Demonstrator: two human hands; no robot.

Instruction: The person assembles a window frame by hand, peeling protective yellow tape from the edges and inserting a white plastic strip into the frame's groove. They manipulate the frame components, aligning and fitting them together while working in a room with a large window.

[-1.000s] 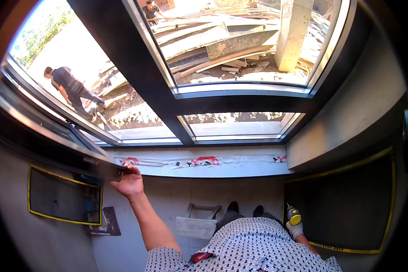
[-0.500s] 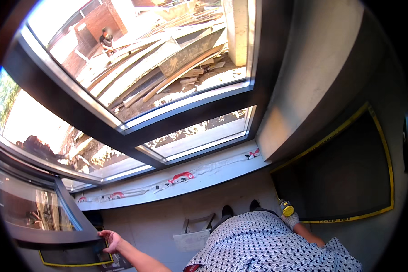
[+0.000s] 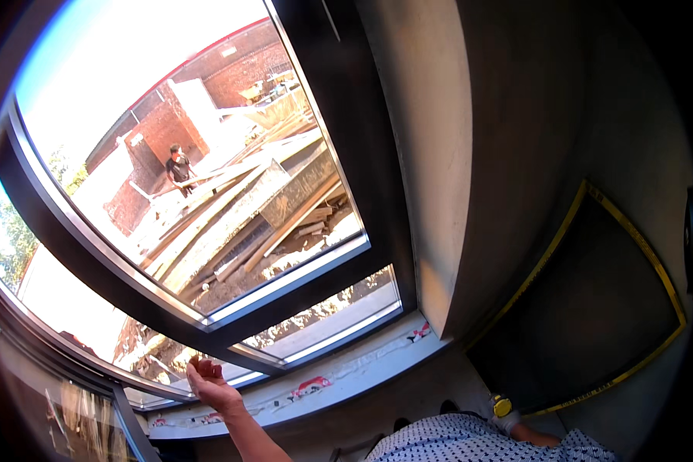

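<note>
Well, the left hand [image 3: 214,390] is raised part open, its fingers loosely bent, and nothing shows in its grasp. It hangs before the left part of the windowsill [image 3: 396,373], overlapping the lower rail of the dark window frame [image 3: 300,297]; whether it touches that frame I cannot tell. An opened sash [image 3: 129,420] stands near it, off the sill's left end, with a gap between sash and fingers. Low on the other side, the right hand [image 3: 507,423], in a pale glove, is closed around a power drill [image 3: 502,405], whose rounded yellow end faces up. The drill sits just beside the lower left corner of a dark panel [image 3: 585,300] edged in yellow, which leans beyond the sill's right end.

Clear plastic wrapping [image 3: 309,387] with red patches lies along the middle of the sill, running toward both ends. Past the glass, a person [image 3: 179,169] stands behind a pile of timber [image 3: 246,209], with a brick wall [image 3: 239,77] farther back.

The left hand and its wrist cover a stretch of the sill. The patterned shirt [image 3: 454,444] is cut off below, and so is most of the sash. The drill's grip is hidden by the glove, and its tip is hard to make out against the dark panel.
</note>
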